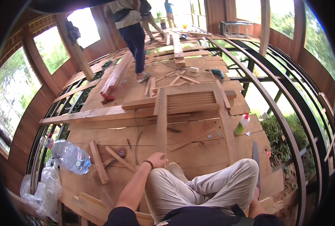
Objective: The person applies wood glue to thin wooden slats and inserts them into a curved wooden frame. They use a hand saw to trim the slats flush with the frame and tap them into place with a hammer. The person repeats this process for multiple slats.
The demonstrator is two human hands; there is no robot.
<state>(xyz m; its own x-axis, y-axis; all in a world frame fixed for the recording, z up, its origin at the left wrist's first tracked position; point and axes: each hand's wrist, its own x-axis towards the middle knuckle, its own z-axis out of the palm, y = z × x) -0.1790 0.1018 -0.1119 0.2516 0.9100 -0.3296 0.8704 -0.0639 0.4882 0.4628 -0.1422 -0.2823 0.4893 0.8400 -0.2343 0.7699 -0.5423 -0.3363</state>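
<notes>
A wooden frame (161, 130) with slats across its upper opening lies on the boards before me. At the near end of its left upright, my left hand (158, 159) is closed round the wood, a dark bracelet on the wrist. My right hand (256, 193) is low beside my right knee, partly hidden by my trouser leg. From it a hand saw (255, 160) points upward, its blade along the outside of the knee; the handle is hidden. Thin offcuts (192, 139) lie inside the frame's lower opening.
A glue bottle (242, 124) stands right of the frame, and a green drill (217, 74) lies beyond. Open floor beams (284, 116) leave gaps at right. A large plastic bottle (70, 156) and loose sticks (98, 162) lie left. A person (132, 41) stands ahead near stacked timber (116, 77).
</notes>
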